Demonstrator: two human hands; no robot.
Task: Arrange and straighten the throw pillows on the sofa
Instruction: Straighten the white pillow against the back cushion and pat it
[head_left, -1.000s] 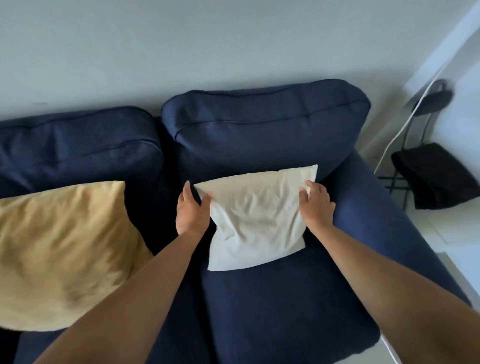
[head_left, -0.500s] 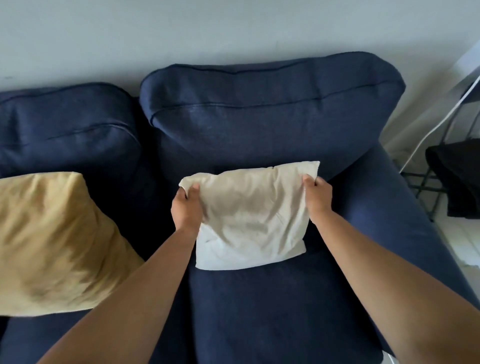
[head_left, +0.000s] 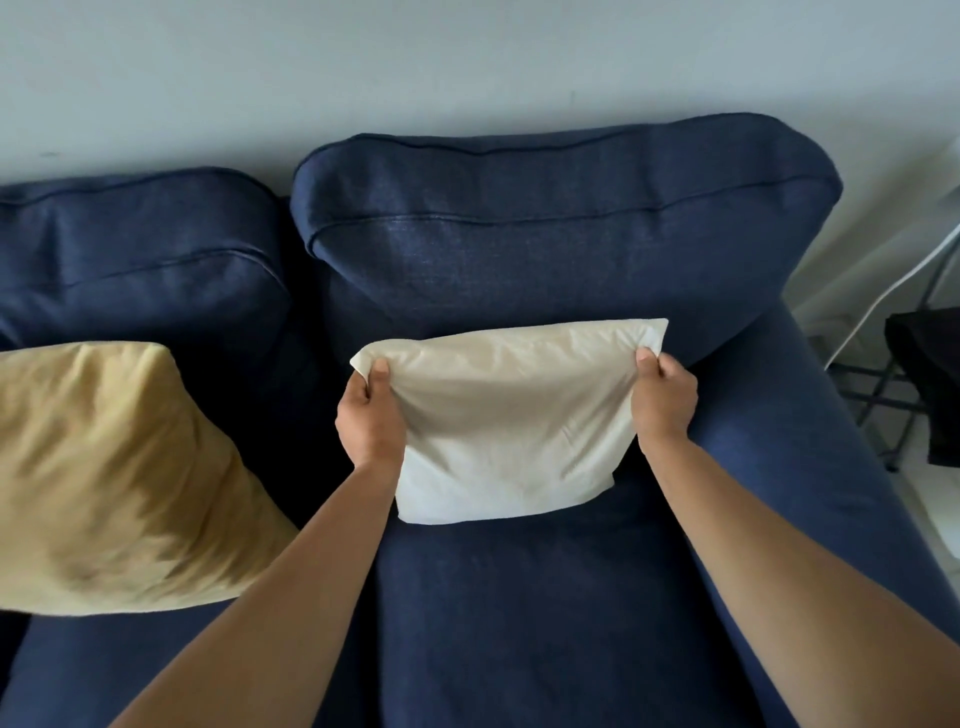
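A small cream pillow (head_left: 511, 426) stands on the right seat of the dark blue sofa (head_left: 545, 613), its top leaning toward the right back cushion (head_left: 561, 234). My left hand (head_left: 370, 415) pinches its upper left corner and my right hand (head_left: 664, 397) pinches its upper right corner, pulling the top edge taut. A larger mustard-yellow pillow (head_left: 119, 478) rests on the left seat against the left back cushion (head_left: 140, 249), untouched.
A pale wall runs behind the sofa. The sofa's right armrest (head_left: 826, 467) slopes down beside my right arm. Past it stand a black folding chair (head_left: 919, 384) with dark fabric on it and a white cable (head_left: 883, 306) along the wall.
Both hands shifted from the cream pillow's sides up to its top corners and closed on them, stretching the top edge. The view moved closer and to the right.
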